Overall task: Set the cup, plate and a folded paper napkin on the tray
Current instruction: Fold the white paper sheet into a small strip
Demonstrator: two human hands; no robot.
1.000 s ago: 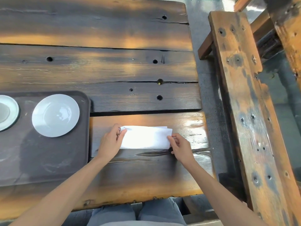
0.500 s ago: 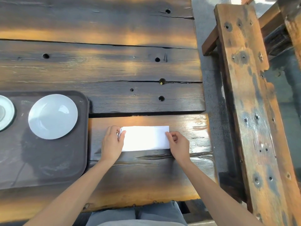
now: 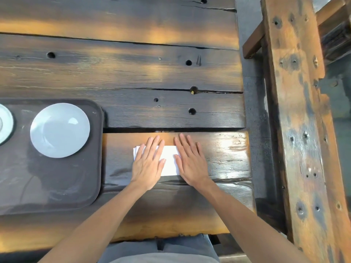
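Observation:
A white folded paper napkin [image 3: 170,160] lies on the wooden table, to the right of a dark tray [image 3: 57,183]. My left hand [image 3: 149,162] lies flat on the napkin's left part, fingers spread. My right hand [image 3: 190,160] lies flat over its right end. Only a strip of the napkin shows between the hands, plus its left corner. On the tray stands a white plate [image 3: 59,130]. At the frame's left edge is a second white dish [image 3: 4,123], cut off; I cannot tell whether it holds the cup.
The table [image 3: 133,73] is made of dark planks with holes and gaps between them. Right of it, across a strip of grey floor, runs a worn wooden bench [image 3: 303,130]. My knees show under the near table edge.
Both hands have gone from pinching the napkin's two ends to lying flat on top of it, closer together. The napkin now looks shorter.

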